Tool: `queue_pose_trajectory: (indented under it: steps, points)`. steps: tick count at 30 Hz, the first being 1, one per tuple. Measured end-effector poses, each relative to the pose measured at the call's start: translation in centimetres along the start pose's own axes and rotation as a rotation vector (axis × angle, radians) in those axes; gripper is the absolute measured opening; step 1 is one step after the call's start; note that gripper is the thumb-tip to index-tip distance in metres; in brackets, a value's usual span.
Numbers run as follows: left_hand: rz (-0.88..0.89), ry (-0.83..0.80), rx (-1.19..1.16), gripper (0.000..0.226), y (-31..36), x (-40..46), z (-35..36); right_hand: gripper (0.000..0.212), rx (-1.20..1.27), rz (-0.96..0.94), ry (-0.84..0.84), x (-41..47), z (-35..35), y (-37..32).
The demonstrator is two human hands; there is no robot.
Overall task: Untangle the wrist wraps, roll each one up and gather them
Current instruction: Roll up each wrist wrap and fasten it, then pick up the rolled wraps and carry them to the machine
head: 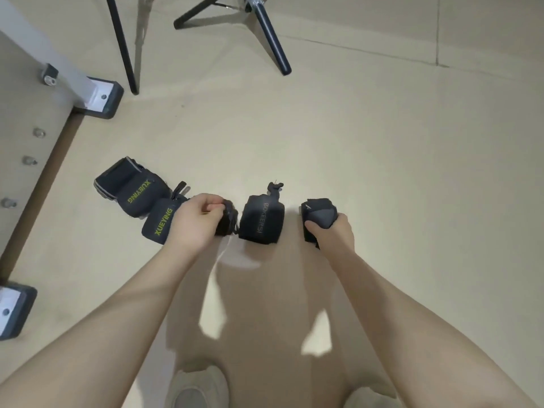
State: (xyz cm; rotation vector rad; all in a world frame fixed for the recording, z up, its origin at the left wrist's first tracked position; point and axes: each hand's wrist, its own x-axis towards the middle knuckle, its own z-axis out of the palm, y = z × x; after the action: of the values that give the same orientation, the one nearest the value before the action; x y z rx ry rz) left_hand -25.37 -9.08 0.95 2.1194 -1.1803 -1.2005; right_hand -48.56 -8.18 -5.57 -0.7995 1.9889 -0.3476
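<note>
Five rolled wrist wraps lie in a rough row on the tan floor (382, 172), and the middle roll (261, 220) with grey lettering serves as your landmark. Just left of it, your left hand (192, 220) is closed around a small black roll (226, 217). Farther left of the middle roll sit two rolls with yellow lettering, one (160, 223) partly under your left hand, the other (134, 189) touching it beyond. Right of the middle roll, apart from it, your right hand (334, 234) grips a dark grey roll (318, 214), thumb pressed on its front
</note>
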Motion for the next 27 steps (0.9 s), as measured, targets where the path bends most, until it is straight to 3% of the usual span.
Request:
queue_pose_trajectory:
  steps: [2,5,7,9,11,15,21,27]
  points:
    - [-0.031,0.069,-0.067,0.015,-0.9,0.5,-1.3,0.069,-0.247,-0.125,0.144,-0.5,0.7,-1.1]
    - [-0.029,0.173,-0.107,0.017,-2.1,1.3,-3.4,0.056,-0.284,-0.497,0.262,-2.9,2.2,-3.8]
    - [-0.025,0.192,-0.018,0.024,-3.6,2.1,-4.5,0.047,-0.291,-0.644,0.227,-4.0,4.0,-5.2]
    - [-0.043,0.164,0.100,0.038,-5.3,2.8,-5.1,0.050,-0.287,-0.595,0.160,-4.5,6.2,-5.7]
    - [-0.086,0.116,0.167,0.054,-6.7,3.1,-5.2,0.064,-0.214,-0.405,0.106,-4.8,7.8,-6.0]
    - [-0.059,0.102,0.421,0.081,-8.3,3.4,-4.5,0.087,-0.209,-0.238,0.109,-4.5,9.6,-6.8]
    - [-0.085,0.070,0.627,0.088,-10.0,5.2,-4.0,0.090,-0.476,-0.139,0.039,-2.9,10.8,-7.5]
    - [-0.147,0.051,0.569,0.081,-9.8,5.4,-4.0,0.085,-0.247,-0.067,-0.115,-1.8,9.6,-7.4]
